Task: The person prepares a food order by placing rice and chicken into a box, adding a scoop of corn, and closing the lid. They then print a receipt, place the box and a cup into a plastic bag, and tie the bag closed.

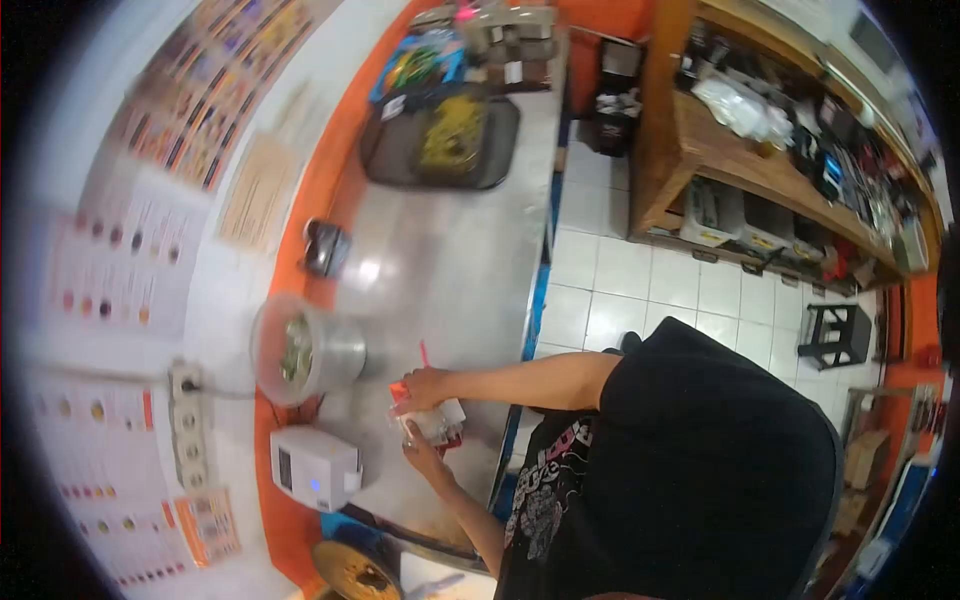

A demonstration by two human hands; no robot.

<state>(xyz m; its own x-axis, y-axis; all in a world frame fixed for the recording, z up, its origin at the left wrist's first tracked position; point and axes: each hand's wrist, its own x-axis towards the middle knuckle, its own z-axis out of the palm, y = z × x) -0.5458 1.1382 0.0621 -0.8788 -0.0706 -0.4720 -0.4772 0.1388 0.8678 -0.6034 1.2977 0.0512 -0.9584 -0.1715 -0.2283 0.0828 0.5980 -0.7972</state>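
Note:
At the metal counter [450, 260], my right hand [427, 386] is closed at the top of a small clear plastic packet [428, 424] with pale contents. From below, my left hand [424, 455] grips the same packet, thumb towards it. Under and beside my hands lie red-and-white pieces [453, 436], too small and blurred to name. An orange patch [400, 390] shows by my right fingers, and a thin pink stick-like thing [423, 352] lies just beyond that hand.
A clear tub [345, 350] with green contents and a white box-shaped device [315, 468] stand by the wall. Further along are a dark tray [390, 150] bearing a yellow-green pack, and stacked packets [515, 45]. A wooden shelf [690, 140] and black stool [838, 335] stand behind.

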